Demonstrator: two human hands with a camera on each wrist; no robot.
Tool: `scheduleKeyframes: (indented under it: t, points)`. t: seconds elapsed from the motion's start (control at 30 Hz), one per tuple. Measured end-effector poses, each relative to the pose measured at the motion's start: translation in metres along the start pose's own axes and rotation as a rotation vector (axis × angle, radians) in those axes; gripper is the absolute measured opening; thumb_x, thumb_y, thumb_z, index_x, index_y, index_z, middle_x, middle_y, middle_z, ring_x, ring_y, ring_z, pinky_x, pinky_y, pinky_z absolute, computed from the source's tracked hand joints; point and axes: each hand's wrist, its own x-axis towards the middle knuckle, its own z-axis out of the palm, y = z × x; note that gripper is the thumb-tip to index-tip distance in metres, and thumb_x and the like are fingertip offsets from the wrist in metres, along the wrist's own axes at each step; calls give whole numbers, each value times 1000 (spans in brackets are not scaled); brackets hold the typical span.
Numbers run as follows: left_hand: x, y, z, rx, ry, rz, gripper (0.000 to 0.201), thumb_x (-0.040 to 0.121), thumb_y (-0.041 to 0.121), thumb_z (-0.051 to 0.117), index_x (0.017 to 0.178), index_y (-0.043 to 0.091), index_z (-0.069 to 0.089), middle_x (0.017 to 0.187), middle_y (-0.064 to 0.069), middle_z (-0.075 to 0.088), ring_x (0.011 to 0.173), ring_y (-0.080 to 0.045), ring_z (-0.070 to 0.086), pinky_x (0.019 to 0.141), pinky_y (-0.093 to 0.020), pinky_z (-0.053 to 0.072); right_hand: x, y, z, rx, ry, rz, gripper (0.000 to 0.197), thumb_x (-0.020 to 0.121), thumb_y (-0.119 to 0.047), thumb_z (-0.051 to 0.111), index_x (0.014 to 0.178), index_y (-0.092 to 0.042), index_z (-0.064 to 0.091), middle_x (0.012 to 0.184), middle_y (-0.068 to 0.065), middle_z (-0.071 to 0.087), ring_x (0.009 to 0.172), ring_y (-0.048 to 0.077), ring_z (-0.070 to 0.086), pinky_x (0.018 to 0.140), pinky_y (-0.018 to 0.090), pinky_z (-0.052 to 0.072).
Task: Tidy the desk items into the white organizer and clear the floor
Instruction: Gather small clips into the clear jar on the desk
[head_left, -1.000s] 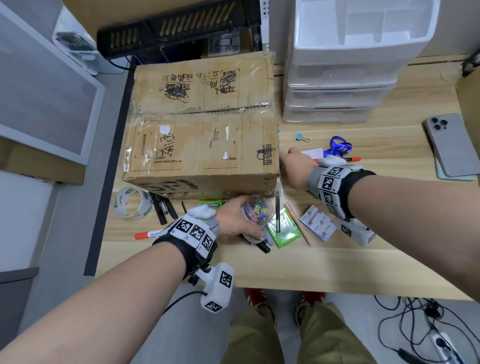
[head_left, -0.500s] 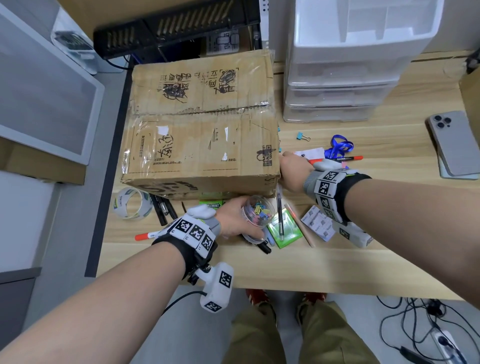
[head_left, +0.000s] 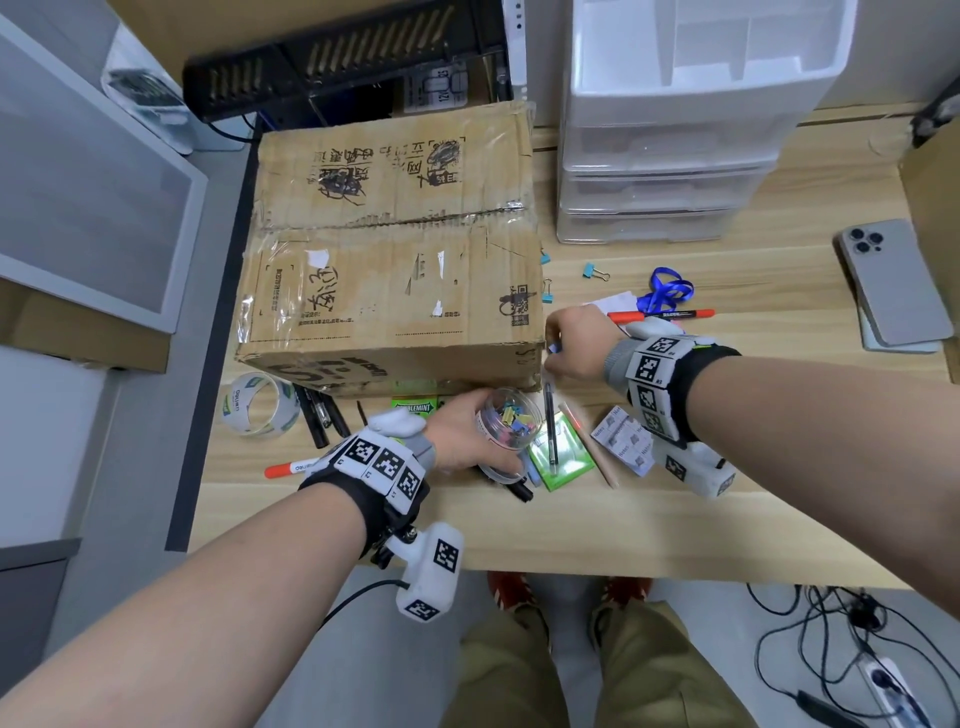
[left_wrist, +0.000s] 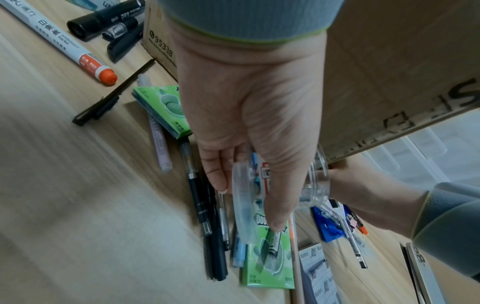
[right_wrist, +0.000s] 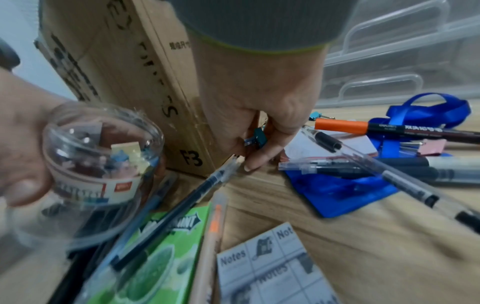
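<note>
My left hand (head_left: 467, 434) grips a clear plastic jar (head_left: 508, 422) of coloured binder clips, tilted with its mouth toward the right, just above the desk in front of the cardboard box (head_left: 389, 270). In the right wrist view the jar (right_wrist: 103, 152) is open. My right hand (head_left: 555, 354) is at the box's near right corner, pinching a small teal binder clip (right_wrist: 259, 138) between thumb and fingers (right_wrist: 259, 160). Loose clips (head_left: 593, 271) lie further back on the desk. The white organizer (head_left: 675, 130) of drawers stands at the back right.
Pens (head_left: 319, 415), a tape roll (head_left: 254, 402), green gum packets (head_left: 563, 460), a notes pad (head_left: 626, 439), an orange marker (head_left: 660, 314) and a blue lanyard (head_left: 667, 291) litter the desk. A phone (head_left: 893, 280) lies far right. Cables (head_left: 841, 639) trail on the floor.
My right hand has drawn back a little along the box's right corner toward the jar. The left hand keeps the jar in the same place.
</note>
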Motion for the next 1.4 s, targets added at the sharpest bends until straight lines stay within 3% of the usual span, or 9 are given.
scheduleKeyframes:
  t: [0.1, 0.2, 0.37, 0.53, 0.67, 0.8, 1.2, 1.3, 1.4]
  points:
    - [4, -4, 5, -14, 0, -1, 76, 60, 20, 96, 126, 22, 58, 113, 10, 69, 102, -11, 67, 84, -22, 55, -9, 3, -10, 232, -35, 72, 17, 73, -10, 69, 87, -2, 65, 77, 10, 71, 79, 29, 71, 73, 40, 61]
    - [4, -3, 9, -13, -4, 11, 80, 56, 21, 97, 127, 21, 59, 114, 9, 71, 104, -11, 67, 95, -28, 54, -18, 8, -18, 390, -79, 130, 14, 74, -8, 70, 87, -3, 67, 80, 14, 75, 72, 27, 73, 75, 41, 63]
    - [5, 3, 13, -27, -9, 16, 74, 57, 18, 96, 122, 21, 62, 109, 9, 72, 100, -10, 69, 94, -30, 56, -36, 11, -34, 678, -192, 186, 10, 80, 3, 66, 88, -4, 65, 67, 12, 69, 56, 19, 66, 59, 26, 59]
    - [7, 14, 16, -8, 5, 26, 73, 49, 29, 96, 114, 27, 63, 105, 10, 74, 97, -9, 70, 92, -35, 57, -48, 7, -38, 963, -404, 155, 11, 82, 10, 66, 89, 1, 65, 76, 10, 70, 80, 22, 70, 85, 35, 59]
    - [11, 18, 21, 0, 1, 40, 75, 43, 37, 92, 111, 27, 64, 104, 7, 74, 97, -14, 71, 91, -41, 58, -55, -3, -36, 965, -535, 117, 12, 85, 11, 65, 96, 5, 66, 89, 21, 73, 82, 22, 74, 79, 28, 61]
    - [14, 18, 22, 17, -12, 58, 69, 55, 27, 94, 116, 24, 63, 105, 7, 73, 97, -12, 69, 91, -33, 57, -57, -6, -33, 876, -572, 116, 24, 86, 5, 70, 108, 13, 67, 97, 23, 73, 82, 24, 75, 75, 25, 62]
    - [13, 16, 16, 20, -67, 89, 68, 60, 14, 93, 120, 17, 59, 104, 11, 69, 90, -3, 65, 73, -4, 48, -55, 6, -61, 1084, -935, 197, 37, 94, 19, 38, 124, 7, 57, 128, 35, 58, 111, 40, 65, 82, 33, 61]
    - [16, 11, 14, -11, -74, 64, 83, 48, 27, 96, 123, 20, 60, 112, 7, 72, 102, -12, 68, 91, -24, 55, -42, 16, -72, 1047, -729, 239, 23, 95, 9, 51, 116, 5, 60, 110, 28, 70, 91, 28, 75, 69, 27, 62]
    - [17, 7, 13, -12, -64, 48, 77, 57, 18, 97, 125, 21, 59, 114, 7, 71, 104, -11, 68, 95, -27, 54, -12, 35, -74, 899, -184, 312, 18, 92, 4, 58, 108, -4, 64, 95, 17, 71, 69, 19, 69, 58, 25, 60]
